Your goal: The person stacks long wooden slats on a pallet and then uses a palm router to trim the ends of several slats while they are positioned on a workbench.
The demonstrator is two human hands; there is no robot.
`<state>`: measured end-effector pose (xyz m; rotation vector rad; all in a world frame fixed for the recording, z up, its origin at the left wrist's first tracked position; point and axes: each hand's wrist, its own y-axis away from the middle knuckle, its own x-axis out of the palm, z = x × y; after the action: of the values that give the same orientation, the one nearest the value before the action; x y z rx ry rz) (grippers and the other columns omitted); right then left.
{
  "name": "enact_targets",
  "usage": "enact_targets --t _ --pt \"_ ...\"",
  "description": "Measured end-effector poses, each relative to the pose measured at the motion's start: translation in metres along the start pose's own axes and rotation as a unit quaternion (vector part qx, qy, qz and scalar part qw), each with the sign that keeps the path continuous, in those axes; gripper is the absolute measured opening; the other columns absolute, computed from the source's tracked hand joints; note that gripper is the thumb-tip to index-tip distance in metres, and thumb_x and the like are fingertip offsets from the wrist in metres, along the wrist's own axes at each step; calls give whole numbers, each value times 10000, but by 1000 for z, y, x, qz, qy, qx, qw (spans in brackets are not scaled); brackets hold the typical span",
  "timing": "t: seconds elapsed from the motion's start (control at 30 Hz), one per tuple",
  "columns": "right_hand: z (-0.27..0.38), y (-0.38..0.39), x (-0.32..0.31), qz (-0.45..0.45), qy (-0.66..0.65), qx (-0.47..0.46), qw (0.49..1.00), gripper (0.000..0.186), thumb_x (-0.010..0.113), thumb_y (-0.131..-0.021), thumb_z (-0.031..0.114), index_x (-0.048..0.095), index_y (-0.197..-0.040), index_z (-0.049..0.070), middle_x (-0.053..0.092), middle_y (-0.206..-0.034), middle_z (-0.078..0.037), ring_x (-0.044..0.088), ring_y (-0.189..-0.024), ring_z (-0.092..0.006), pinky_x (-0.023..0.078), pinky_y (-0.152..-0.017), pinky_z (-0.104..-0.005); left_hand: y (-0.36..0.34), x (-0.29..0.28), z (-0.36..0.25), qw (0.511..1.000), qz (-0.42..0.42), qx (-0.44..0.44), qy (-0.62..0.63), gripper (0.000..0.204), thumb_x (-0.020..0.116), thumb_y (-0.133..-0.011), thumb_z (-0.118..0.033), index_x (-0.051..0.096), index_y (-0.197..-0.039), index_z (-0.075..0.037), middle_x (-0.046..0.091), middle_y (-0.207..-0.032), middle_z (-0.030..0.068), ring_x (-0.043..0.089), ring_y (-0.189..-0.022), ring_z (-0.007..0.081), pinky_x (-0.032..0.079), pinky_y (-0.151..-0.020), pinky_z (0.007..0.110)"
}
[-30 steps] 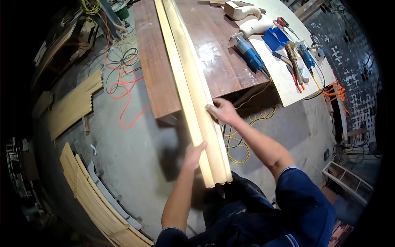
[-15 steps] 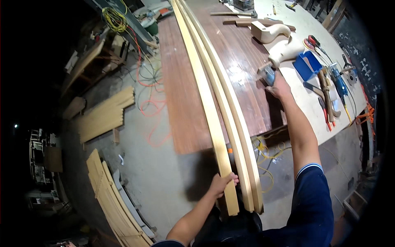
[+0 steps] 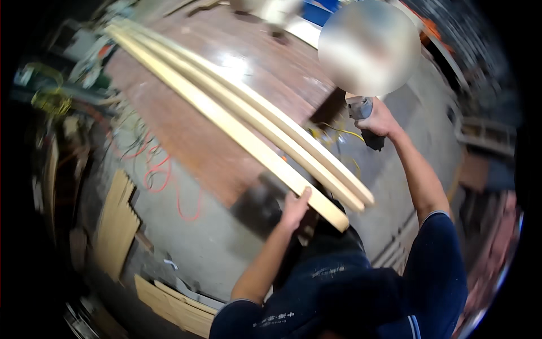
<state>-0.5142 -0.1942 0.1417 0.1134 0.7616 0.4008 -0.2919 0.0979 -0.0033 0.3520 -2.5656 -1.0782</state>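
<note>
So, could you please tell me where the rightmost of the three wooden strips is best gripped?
Probably by the near end of the rightmost strip, coming from its right: that end juts past the edge of the table, its narrow width suits a wrapped grasp, and the middle strip runs close along its left.

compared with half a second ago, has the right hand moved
Yes: judged against the brown table, the right hand has come toward the person, from above the table to beyond its near edge.
</note>
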Motion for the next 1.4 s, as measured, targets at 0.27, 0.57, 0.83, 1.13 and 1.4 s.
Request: enact_targets --t 0.27,0.57,0.83,1.13,1.4 --pt "-46 285 -48 -89 -146 232 957 563 847 -710 225 637 -1199 42 674 -1010 -17 616 -911 -135 523 -868 -315 44 -33 -41 786 86 425 -441 360 842 -828 -150 508 -920 -55 519 -837 105 512 -726 237 461 -687 354" --pt "-45 408 88 -291 -455 160 826 942 894 -676 286 463 -1487 77 569 -1303 -48 556 -1173 -176 456 -1033 -340 119 57 -11 744 439 268 -426 739 922 -731 -300 531 -1267 28 633 -1172 229 645 -1096 361 525 -967 420" --pt "-27 421 121 -263 -600 109 747 816 865 -722 238 505 -1430 46 602 -1215 -58 609 -1118 -188 512 -988 -347 174 91 12 758 531 46 -375 869 905 -693 -284 468 -1377 25 635 -1238 184 633 -1158 293 482 -1035 400" --pt "-36 430 145 -278 -759 65 586 615 843 -812 285 604 -1329 52 684 -1161 -172 718 -1054 -329 605 -953 -470 173 58 0 703 604 -22 -375 1038 934 -666 -244 364 -1492 20 509 -1355 205 514 -1303 305 407 -1127 400" --pt "18 404 166 -309 -789 41 530 526 806 -843 297 627 -1281 68 667 -1202 -173 700 -1097 -364 599 -965 -518 152 10 -31 697 657 -95 -272 1049 811 -770 3 174 -1601 -55 529 -1398 117 545 -1291 204 451 -1105 400"
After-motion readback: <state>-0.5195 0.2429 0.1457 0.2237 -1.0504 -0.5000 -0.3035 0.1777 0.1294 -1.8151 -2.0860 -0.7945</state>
